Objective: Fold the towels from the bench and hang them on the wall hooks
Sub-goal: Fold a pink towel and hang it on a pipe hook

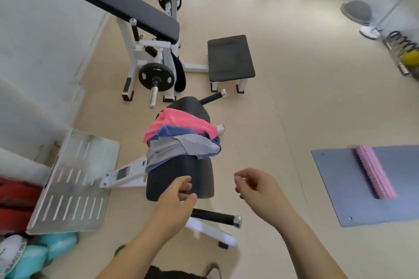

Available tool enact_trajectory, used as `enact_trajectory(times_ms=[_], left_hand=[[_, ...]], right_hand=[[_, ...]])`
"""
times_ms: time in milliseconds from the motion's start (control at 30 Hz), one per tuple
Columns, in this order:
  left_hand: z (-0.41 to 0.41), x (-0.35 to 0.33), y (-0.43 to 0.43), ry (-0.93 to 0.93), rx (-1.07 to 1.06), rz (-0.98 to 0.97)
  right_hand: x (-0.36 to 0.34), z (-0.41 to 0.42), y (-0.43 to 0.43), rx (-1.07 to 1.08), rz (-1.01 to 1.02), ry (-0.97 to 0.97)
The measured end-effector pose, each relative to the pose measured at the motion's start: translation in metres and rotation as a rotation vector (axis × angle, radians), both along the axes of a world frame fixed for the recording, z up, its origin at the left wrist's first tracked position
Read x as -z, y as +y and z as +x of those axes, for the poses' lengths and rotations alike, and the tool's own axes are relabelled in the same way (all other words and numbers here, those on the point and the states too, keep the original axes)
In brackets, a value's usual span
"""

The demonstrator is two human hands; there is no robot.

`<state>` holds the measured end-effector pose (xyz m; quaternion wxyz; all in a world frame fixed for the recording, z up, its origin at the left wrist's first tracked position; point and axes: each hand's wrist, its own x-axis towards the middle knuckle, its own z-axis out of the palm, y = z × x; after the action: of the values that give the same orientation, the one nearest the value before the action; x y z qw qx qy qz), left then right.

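While the towels (179, 140) are all piled on the bench (204, 176), neither hand has one. Pink's on top, blue under it, grey lowest, all crumpled and draped across the middle of the black pad. Left hand (176, 199) is over the near end of the pad, fingers loosely curled, holding nothing. Right hand (256, 186) is just off the bench's right side, over the floor, same deal: relaxed and empty. Grey mat (335, 179) with a pink roller (374, 172) lies further right.

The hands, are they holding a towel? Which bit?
Nothing. The left hand and right hand are both empty, fingers loosely curled, short of the towels piled on the bench.
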<state>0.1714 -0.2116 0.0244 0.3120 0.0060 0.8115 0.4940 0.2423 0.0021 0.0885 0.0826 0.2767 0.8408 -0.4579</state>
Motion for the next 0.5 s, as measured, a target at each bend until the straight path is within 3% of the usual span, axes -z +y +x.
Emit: enact_trajectory(times_ms=[267, 500], left_hand=[[0.009, 0.011, 0.037, -0.073, -0.129, -0.060], [-0.051, 0.030, 0.046, -0.059, -0.207, -0.085]], right_hand=[[0.018, -0.034, 0.043, -0.101, -0.069, -0.028], [0.043, -0.119, 0.042, -0.180, 0.051, -0.041]])
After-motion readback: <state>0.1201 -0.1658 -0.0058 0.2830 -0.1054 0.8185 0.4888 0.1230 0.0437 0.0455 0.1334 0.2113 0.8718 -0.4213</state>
